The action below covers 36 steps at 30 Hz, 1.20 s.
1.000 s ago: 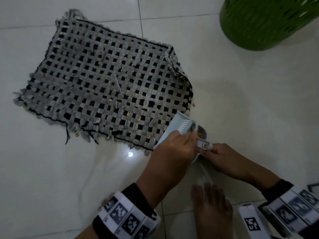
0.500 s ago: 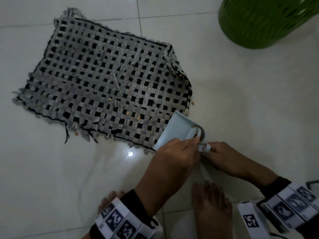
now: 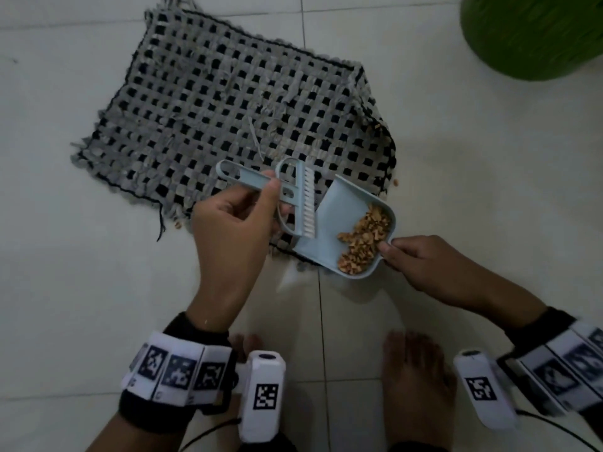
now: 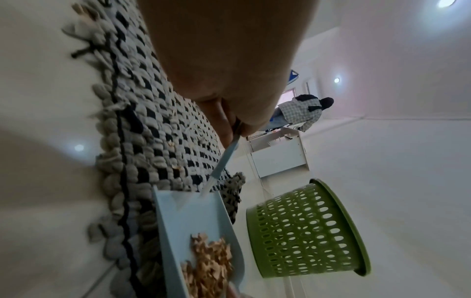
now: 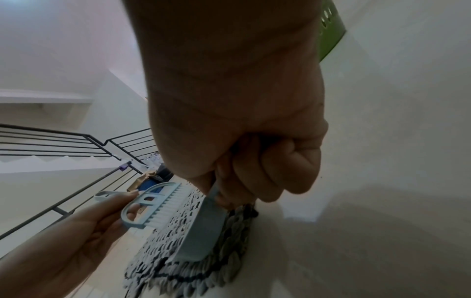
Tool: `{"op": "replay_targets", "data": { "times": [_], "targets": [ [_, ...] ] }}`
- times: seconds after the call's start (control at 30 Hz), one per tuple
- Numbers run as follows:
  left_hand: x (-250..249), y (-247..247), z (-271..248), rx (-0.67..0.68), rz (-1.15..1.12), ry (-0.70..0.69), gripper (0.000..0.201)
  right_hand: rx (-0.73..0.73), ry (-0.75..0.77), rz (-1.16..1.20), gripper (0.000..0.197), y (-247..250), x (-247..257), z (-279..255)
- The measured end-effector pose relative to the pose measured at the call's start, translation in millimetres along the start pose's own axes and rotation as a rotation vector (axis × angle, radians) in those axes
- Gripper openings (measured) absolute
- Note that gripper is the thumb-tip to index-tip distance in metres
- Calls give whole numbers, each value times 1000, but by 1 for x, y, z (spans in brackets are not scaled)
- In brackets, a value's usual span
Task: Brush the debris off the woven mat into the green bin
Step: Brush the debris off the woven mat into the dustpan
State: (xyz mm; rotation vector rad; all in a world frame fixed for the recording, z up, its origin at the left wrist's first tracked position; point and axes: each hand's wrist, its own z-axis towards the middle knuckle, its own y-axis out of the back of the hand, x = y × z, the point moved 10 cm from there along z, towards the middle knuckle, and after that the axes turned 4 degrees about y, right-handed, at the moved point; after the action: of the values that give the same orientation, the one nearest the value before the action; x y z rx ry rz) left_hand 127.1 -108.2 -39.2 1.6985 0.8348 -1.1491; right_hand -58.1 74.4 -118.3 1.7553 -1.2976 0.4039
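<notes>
A grey and black woven mat (image 3: 228, 109) lies on the white tile floor, with a few tan crumbs left near its right edge. My left hand (image 3: 235, 213) grips the handle of a light blue hand brush (image 3: 293, 197), bristles over the mat's near edge. My right hand (image 3: 414, 259) pinches the handle of a light blue dustpan (image 3: 339, 223) whose lip rests on the mat; a pile of tan debris (image 3: 362, 243) sits in its back. The green bin (image 3: 535, 34) stands at the far right, also in the left wrist view (image 4: 305, 231).
My two bare feet (image 3: 414, 380) stand on the tiles just below the hands. A stray crumb (image 3: 395, 182) lies on the floor beside the mat. In the left wrist view a person (image 4: 300, 115) stands far off by a white cabinet (image 4: 277, 159).
The view has shifted closer. My left hand has drawn the brush left, off the dustpan, uncovering the debris pile. My right hand still holds the pan at the mat's near right edge.
</notes>
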Motion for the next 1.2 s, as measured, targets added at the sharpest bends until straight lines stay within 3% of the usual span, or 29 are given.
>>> {"op": "replay_targets", "data": {
  "times": [0.23, 0.33, 0.43, 0.6, 0.67, 0.8, 0.93, 1.07, 1.2],
  "targets": [
    [-22, 5, -10, -27, 323, -309, 14, 21, -51, -69, 52, 12, -21, 0],
    [-26, -21, -20, 78, 558, -501, 20, 25, -63, -65, 51, 12, -27, 1],
    [-20, -57, -37, 196, 646, -595, 25, 36, -75, -38, 48, 9, -29, 1],
    [-21, -79, -40, 245, 495, -533, 20, 82, -89, -63, 49, 9, -29, 2],
    [-28, -63, -32, 179, 440, -494, 14, 93, -87, -72, 50, 10, -29, 2],
    [-32, -36, -16, 81, 437, -497, 21, 67, -77, -59, 50, 12, -30, 4],
    [-21, -63, -30, 177, 531, -542, 20, 75, -70, -52, 48, 9, -32, 3],
    [-25, -95, -54, 271, 422, -557, 24, 80, -49, -97, 52, 9, -32, 4],
    [-36, -71, -44, 175, 310, -489, 14, 73, -35, -112, 53, 9, -33, 4]
  ]
}}
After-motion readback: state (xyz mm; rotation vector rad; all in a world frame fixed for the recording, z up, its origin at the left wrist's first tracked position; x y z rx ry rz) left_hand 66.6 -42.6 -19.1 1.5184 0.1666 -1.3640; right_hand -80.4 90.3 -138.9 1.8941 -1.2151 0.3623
